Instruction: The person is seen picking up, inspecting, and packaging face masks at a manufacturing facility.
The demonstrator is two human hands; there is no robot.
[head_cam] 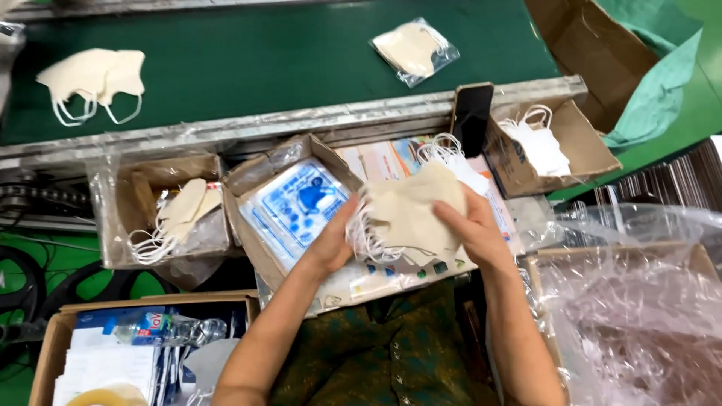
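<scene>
Green conveyor belt (263,60) is running past w/ one bagged mask (414,49) and loose masks (94,79) on it. Below belt, left hand (331,240) & right hand (470,225) are both gripping a beige mask stack (410,210), fingers curled round it, not yet bagged; printed pouches (297,207) are waiting in box beside.

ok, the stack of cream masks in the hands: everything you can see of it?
The stack of cream fabric face masks is a thin bundle of folded pieces, soft and cloth-like, with white elastic ear loops spilling from its left edge and top. It is held tilted above the cluttered work surface, in front of the green conveyor belt. The left hand grips its left edge and the right hand presses its right side.
</scene>
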